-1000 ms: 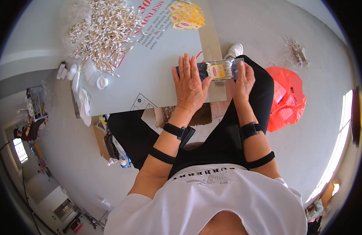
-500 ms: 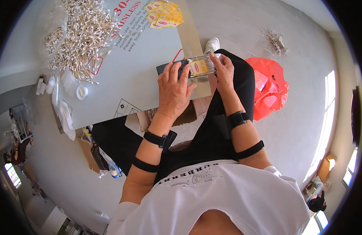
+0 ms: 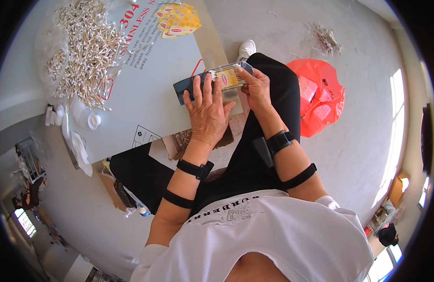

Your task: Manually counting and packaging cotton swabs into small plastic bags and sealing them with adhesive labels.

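My right hand (image 3: 257, 90) grips the right end of a clear flat pack of cotton swabs (image 3: 226, 78), thumb on top. Behind the clear front, a yellow label lies over the row of swabs. My left hand (image 3: 208, 117) rests its spread, stretched fingers on the pack's left end and on a dark flat strip (image 3: 183, 88) beside it. Whether the strip belongs to the pack I cannot tell. Both hands work over the table's (image 3: 132, 110) right edge. A big heap of loose cotton swabs (image 3: 87, 49) lies at the far left, and yellow cards (image 3: 178, 21) at the far middle.
A small white round tub (image 3: 94, 121) stands near the table's left edge. Under the near edge is an open cardboard box (image 3: 172, 146). On the floor at right lie a red plastic bag (image 3: 315, 96) and a pile of loose sticks (image 3: 325, 40). Other people appear far off at both sides.
Both hands and the pack have shifted slightly left in the picture, and more of the dark strip shows. My left fingers are straighter and more spread. The table has also shifted left in view.
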